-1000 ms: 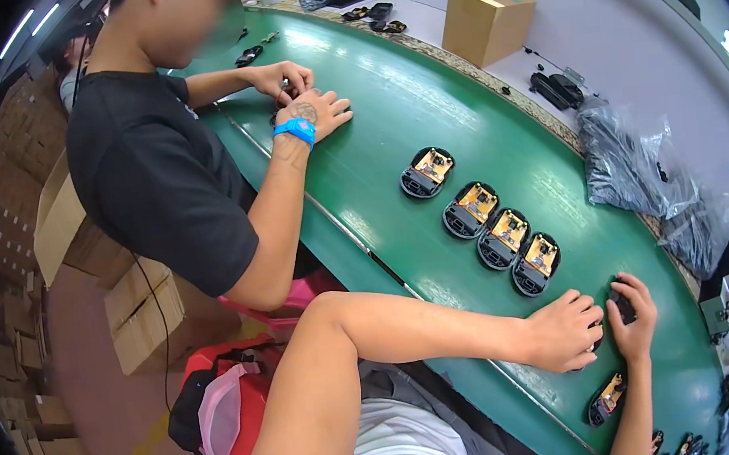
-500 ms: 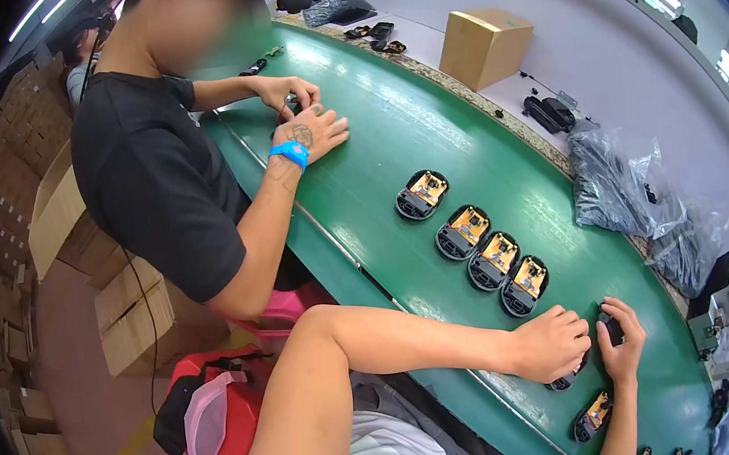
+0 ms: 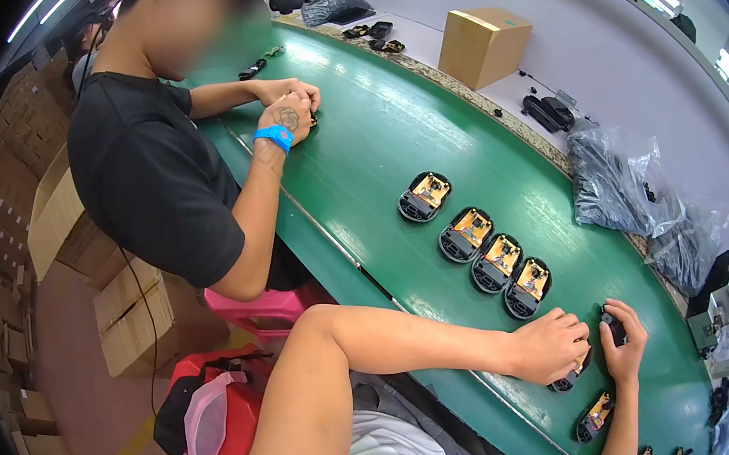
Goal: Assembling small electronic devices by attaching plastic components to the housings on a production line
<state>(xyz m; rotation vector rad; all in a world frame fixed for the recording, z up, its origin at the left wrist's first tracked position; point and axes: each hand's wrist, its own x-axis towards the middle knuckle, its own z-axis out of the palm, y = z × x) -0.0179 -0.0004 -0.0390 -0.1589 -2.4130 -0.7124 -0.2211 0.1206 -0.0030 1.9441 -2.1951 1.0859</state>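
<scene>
Lighting is bright over the green work surface (image 3: 357, 161), with white strip lights (image 3: 27, 19) at both upper corners. Pale glare streaks the surface; highlights fleck the clear plastic bags (image 3: 612, 186). The left hand (image 3: 551, 346) and right hand (image 3: 622, 344) render sharply; the dark part (image 3: 613, 327) at the latter appears to lose detail in shadow. Stacked cartons (image 3: 10, 191) at left are dimmer. Fisheye distortion bends edges toward a black rim.

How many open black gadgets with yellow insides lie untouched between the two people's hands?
4. The farthest gadget sits slightly apart; the second gadget, third gadget and nearest gadget cluster nearer the person's left hand. Another gadget, partly hidden under that hand, isn't counted.
</scene>
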